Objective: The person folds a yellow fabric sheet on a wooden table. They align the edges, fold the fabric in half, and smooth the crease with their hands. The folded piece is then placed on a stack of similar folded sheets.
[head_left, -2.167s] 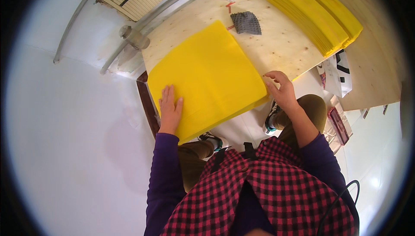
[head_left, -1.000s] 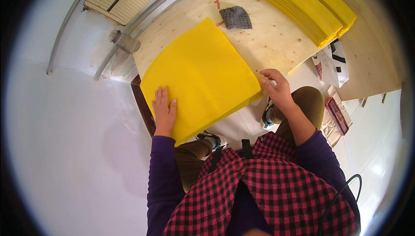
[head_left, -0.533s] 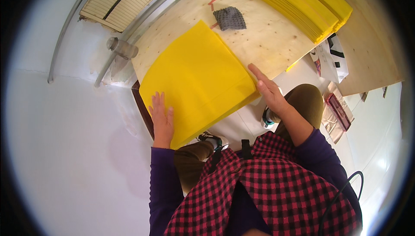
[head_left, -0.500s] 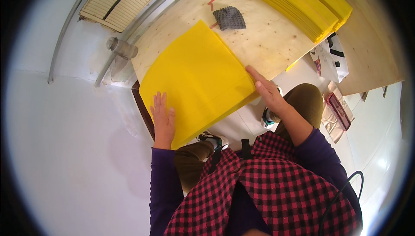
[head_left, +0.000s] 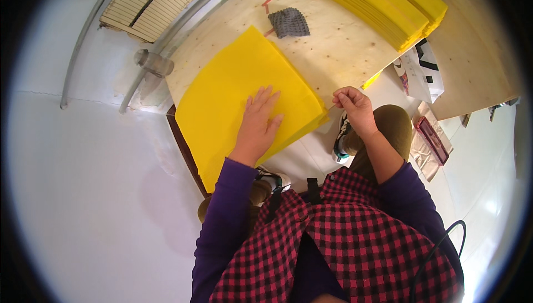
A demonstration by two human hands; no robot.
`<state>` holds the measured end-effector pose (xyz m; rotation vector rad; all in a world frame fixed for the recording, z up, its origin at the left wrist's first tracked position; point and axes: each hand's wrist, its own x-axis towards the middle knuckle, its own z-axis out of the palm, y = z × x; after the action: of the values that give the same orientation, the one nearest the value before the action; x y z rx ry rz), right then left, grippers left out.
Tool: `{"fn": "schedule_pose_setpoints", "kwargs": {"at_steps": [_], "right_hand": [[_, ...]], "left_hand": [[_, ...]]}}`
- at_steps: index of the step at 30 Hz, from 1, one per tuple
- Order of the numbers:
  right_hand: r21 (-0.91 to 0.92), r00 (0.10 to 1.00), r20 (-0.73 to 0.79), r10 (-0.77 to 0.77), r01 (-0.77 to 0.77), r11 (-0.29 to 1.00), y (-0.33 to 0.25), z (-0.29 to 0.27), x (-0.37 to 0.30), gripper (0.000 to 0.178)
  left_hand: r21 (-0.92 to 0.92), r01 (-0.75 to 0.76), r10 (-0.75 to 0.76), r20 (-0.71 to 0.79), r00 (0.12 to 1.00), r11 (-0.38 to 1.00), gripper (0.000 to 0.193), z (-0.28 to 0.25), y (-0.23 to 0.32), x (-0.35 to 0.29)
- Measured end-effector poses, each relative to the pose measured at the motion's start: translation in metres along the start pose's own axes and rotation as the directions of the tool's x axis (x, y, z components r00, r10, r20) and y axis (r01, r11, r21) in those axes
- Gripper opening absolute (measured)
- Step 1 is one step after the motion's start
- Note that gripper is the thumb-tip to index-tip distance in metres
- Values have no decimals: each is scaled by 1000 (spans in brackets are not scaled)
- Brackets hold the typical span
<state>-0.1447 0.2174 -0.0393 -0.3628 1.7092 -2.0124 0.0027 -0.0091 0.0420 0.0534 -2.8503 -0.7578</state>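
A stack of yellow sheets (head_left: 222, 111) lies on the near end of the wooden table, its front corner reaching past the edge. My left hand (head_left: 256, 125) rests flat on top of it, fingers stretched out and the thumb apart. Just off the stack's right corner, my right hand (head_left: 357, 110) is closed in a pinch. Whatever may be between its thumb and fingertips is too small to make out. Beyond the stack a crumpled grey knitted cloth (head_left: 288, 23) sits on the table.
Thick piles of folded yellow material (head_left: 383, 9) stand at the table's far right. A white printed bag (head_left: 425, 75) and a flat reddish case (head_left: 433, 141) are below on the right. A pipe with a grey fitting (head_left: 154, 62) runs along the left wall.
My left hand has slid from the stack's near left edge to the right, onto its middle. My right hand has left the right edge and closed into a pinch beside the corner.
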Motion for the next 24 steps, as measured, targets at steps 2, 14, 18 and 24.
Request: {"fn": "schedule_pose_setpoints", "kwargs": {"at_steps": [2,14,18,24], "right_hand": [[-19,1000,13,18,-18,1000,3,-3,-2,15],[-144,1000,-13,-24,22,989,-5,-6,10,26],[-230,984,27,-174,176,957,-20,-2,46,16],[-642,878,290,-382,474,602,-27,15,135,24]], "left_hand": [[0,0,0,3,1000,1000,50,12,-2,3],[26,-10,12,-76,997,1000,54,29,-12,1],[32,-1,3,-73,997,999,54,31,-11,-1],[15,-2,4,-81,997,1000,55,28,-9,1]]}}
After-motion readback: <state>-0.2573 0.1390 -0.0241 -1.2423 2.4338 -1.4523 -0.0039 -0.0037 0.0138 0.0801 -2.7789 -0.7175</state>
